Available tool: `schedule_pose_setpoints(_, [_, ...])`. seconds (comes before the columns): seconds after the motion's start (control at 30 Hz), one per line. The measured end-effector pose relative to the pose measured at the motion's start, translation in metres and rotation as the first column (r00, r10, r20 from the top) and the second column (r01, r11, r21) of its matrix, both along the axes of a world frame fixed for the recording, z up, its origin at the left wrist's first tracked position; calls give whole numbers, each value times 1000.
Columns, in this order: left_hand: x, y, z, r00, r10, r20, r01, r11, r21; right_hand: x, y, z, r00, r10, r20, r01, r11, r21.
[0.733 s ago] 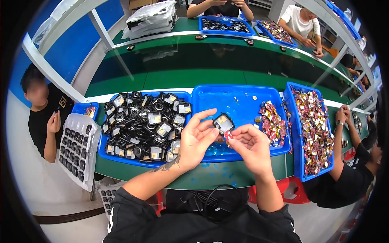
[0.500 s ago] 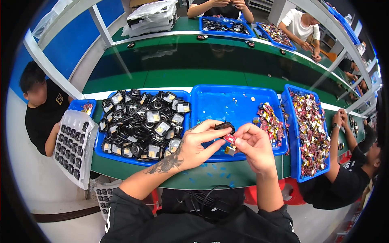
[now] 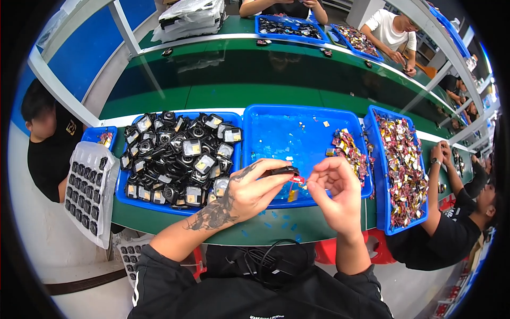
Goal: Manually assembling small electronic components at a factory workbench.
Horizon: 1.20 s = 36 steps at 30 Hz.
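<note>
My left hand (image 3: 256,187) grips a black watch case (image 3: 284,170) between thumb and fingers, above the near edge of a blue tray. A small red circuit board (image 3: 297,179) sticks out at the case's right end, and a yellow-wrapped piece (image 3: 292,195) hangs below it. Just to the right is my right hand (image 3: 340,196), its thumb and forefinger curved and apart, with nothing visible between them. The shallow blue tray (image 3: 271,127) beneath holds a pile of red boards with yellow and silver pieces (image 3: 350,151) at its right side, plus scattered scraps.
Left stands a blue tray heaped with black watch cases (image 3: 183,157); right, a long blue bin full of red boards (image 3: 401,170). Blue film bits (image 3: 284,223) lie on the green bench. A person at far left is beside a moulded tray of black parts (image 3: 87,194). Co-workers sit right and opposite.
My right thumb and forefinger have come off the red board and opened slightly to the right. The watch case stays in my left hand. The whole view has shifted a little.
</note>
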<state>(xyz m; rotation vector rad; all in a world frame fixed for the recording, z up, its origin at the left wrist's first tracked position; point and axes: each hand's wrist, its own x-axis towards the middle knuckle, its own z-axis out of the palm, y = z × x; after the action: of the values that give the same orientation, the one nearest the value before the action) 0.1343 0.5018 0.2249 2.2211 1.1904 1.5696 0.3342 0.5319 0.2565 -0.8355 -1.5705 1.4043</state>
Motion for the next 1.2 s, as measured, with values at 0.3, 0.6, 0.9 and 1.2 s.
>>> schedule_pose_setpoints(0.3, [7,-5,-6,841,-89,533,376,804,-460,5,8,9,923,-130,363,-140,763,630])
schedule_pose_setpoints(0.6, [4,-2,-8,600,57,798,660,528,-534,2,1,2,976,-2,219,-55,966,252])
schedule_pose_setpoints(0.9, [5,-3,-3,744,3,668,525,615,-588,-6,0,-6,978,-78,195,43,983,178])
schedule_pose_setpoints(1.2, [10,-7,-4,741,4,672,494,675,-548,-11,-4,-21,940,-257,226,158,912,378])
